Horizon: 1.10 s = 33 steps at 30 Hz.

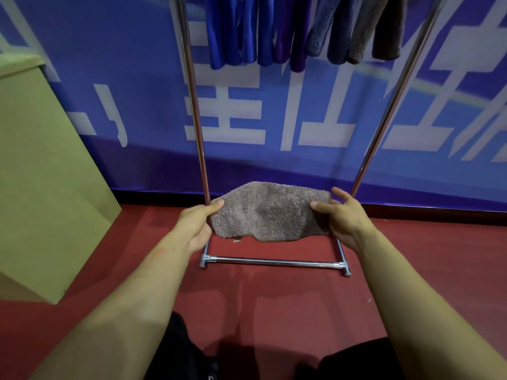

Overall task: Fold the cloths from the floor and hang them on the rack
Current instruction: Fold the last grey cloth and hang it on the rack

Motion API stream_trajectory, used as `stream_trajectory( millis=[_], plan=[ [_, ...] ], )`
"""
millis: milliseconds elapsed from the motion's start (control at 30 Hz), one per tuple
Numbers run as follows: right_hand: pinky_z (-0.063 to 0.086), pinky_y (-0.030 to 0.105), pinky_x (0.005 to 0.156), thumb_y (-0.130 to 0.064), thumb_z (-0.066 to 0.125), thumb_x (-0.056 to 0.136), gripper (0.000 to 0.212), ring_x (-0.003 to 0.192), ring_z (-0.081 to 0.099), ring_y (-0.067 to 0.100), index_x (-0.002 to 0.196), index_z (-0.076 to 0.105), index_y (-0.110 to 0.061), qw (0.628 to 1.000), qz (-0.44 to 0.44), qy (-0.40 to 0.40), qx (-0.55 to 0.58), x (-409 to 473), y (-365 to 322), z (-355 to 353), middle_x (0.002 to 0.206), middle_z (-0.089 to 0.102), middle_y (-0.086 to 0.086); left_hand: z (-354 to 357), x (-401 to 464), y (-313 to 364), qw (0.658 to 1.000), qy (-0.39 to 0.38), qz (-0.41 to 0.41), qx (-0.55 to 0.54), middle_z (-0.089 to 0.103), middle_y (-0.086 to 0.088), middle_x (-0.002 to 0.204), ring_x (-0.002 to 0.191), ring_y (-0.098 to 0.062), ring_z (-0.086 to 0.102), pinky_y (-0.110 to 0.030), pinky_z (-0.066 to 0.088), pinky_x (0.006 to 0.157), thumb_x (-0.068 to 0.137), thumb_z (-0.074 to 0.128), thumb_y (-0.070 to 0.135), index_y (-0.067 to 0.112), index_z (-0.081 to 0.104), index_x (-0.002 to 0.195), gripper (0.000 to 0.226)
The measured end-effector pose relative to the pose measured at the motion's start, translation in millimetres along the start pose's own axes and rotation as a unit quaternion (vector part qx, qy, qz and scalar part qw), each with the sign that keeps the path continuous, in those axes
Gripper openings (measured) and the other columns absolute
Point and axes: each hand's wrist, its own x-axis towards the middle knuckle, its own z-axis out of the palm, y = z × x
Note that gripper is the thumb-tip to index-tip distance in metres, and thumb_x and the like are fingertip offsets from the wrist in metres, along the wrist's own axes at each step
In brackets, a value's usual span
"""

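Two hands hold a brown fleece cloth (267, 212) above the red floor (274, 292) before the rack (274, 261): left hand (196, 224) and right hand (341, 218) each with a thumb-pinched grip on one end.

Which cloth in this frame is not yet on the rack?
The grey-brown fluffy cloth, held stretched between the left hand and right hand above the floor. The blue, purple, grey and brown cloths all hang from the rack.

red floor (274, 297) carries the metal rack's base (274, 261) and a tan box (41, 187).
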Motion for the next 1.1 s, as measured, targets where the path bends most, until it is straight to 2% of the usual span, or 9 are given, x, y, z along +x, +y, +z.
stream_trajectory(
  millis=[100, 133, 267, 433, 567, 700, 800, 933, 1100],
  plan=[
    [0.064, 0.035, 0.073, 0.009, 0.06, 0.089, 0.018, 0.081, 0.076, 0.023, 0.104, 0.068, 0.005, 0.988, 0.111, -0.069, 0.084, -5, -3, 2, 0.104, 0.071, 0.021, -6, 0, 2, 0.996, -0.028, -0.078, -0.038, 0.075, -0.014, 0.1, 0.078, -0.018, 0.076, -0.031, 0.062, 0.064, 0.096, 0.057, 0.003, 0.001, 0.065, 0.115, 0.02],
    [0.063, 0.033, 0.07, 0.007, 0.059, 0.088, 0.015, 0.081, 0.077, 0.022, 0.096, 0.072, 0.006, 0.979, 0.143, -0.091, 0.114, -5, -2, 0, 0.1, 0.073, 0.02, -7, 0, 2, 0.994, -0.027, -0.088, -0.056, 0.076, -0.013, 0.095, 0.079, -0.018, 0.076, -0.032, 0.062, 0.068, 0.096, 0.057, 0.002, 0.0, 0.065, 0.115, 0.021],
    [0.063, 0.037, 0.081, 0.002, 0.069, 0.074, 0.032, 0.091, 0.077, 0.023, 0.105, 0.071, 0.006, 0.963, 0.184, -0.138, 0.142, -4, 2, -2, 0.103, 0.075, 0.019, -8, -4, 0, 0.989, -0.03, -0.122, -0.082, 0.075, -0.017, 0.094, 0.078, -0.022, 0.077, -0.037, 0.058, 0.076, 0.096, 0.057, 0.001, -0.004, 0.063, 0.115, 0.021],
    [0.063, 0.033, 0.079, -0.008, 0.054, 0.1, 0.026, 0.092, 0.076, 0.019, 0.122, 0.064, 0.0, 0.979, 0.154, -0.111, 0.079, -3, 2, 3, 0.108, 0.075, 0.014, -8, -4, -2, 0.986, -0.078, -0.14, -0.055, 0.074, -0.014, 0.103, 0.085, -0.024, 0.076, -0.04, 0.063, 0.065, 0.098, 0.054, 0.008, 0.006, 0.063, 0.118, 0.022],
    [0.063, 0.038, 0.08, -0.011, 0.053, 0.102, 0.032, 0.099, 0.072, 0.026, 0.131, 0.059, 0.002, 0.991, 0.092, -0.079, 0.057, 0, 0, 1, 0.123, 0.069, 0.021, -6, -4, -3, 0.99, -0.091, -0.106, -0.009, 0.075, -0.008, 0.101, 0.08, -0.02, 0.076, -0.037, 0.062, 0.062, 0.101, 0.052, 0.011, 0.018, 0.059, 0.126, 0.027],
    [0.063, 0.032, 0.076, -0.01, 0.054, 0.102, 0.031, 0.086, 0.075, 0.023, 0.126, 0.061, 0.008, 0.993, 0.075, -0.053, 0.069, -1, -3, -2, 0.109, 0.073, 0.021, -7, -2, 1, 0.994, -0.074, -0.08, -0.022, 0.075, -0.004, 0.096, 0.075, -0.019, 0.075, -0.034, 0.06, 0.057, 0.1, 0.055, 0.014, 0.025, 0.061, 0.123, 0.026],
    [0.062, 0.029, 0.064, -0.008, 0.056, 0.101, 0.024, 0.074, 0.075, 0.019, 0.117, 0.064, 0.008, 0.996, 0.072, -0.028, 0.045, -3, -5, -3, 0.091, 0.075, 0.015, -9, -3, 5, 0.994, -0.072, -0.08, -0.02, 0.076, -0.007, 0.085, 0.069, -0.018, 0.075, -0.031, 0.059, 0.054, 0.098, 0.053, 0.008, 0.014, 0.063, 0.11, 0.016],
    [0.062, 0.035, 0.076, -0.013, 0.062, 0.099, 0.026, 0.088, 0.071, 0.023, 0.117, 0.068, 0.005, 0.998, 0.058, -0.013, -0.036, -1, -5, -9, 0.109, 0.073, 0.018, -10, -2, 3, 0.992, -0.047, -0.114, -0.014, 0.076, -0.012, 0.078, 0.066, -0.018, 0.075, -0.029, 0.061, 0.055, 0.098, 0.052, 0.002, -0.003, 0.064, 0.104, 0.015],
    [0.055, 0.025, 0.065, -0.016, 0.063, 0.098, 0.022, 0.075, 0.067, 0.015, 0.109, 0.072, 0.001, 0.983, 0.005, -0.002, -0.182, -6, -3, -15, 0.092, 0.073, 0.009, -15, -2, 0, 0.986, -0.057, -0.152, 0.037, 0.076, -0.011, 0.079, 0.067, -0.018, 0.075, -0.03, 0.061, 0.054, 0.099, 0.05, 0.001, -0.001, 0.065, 0.103, 0.016]
  ],
)
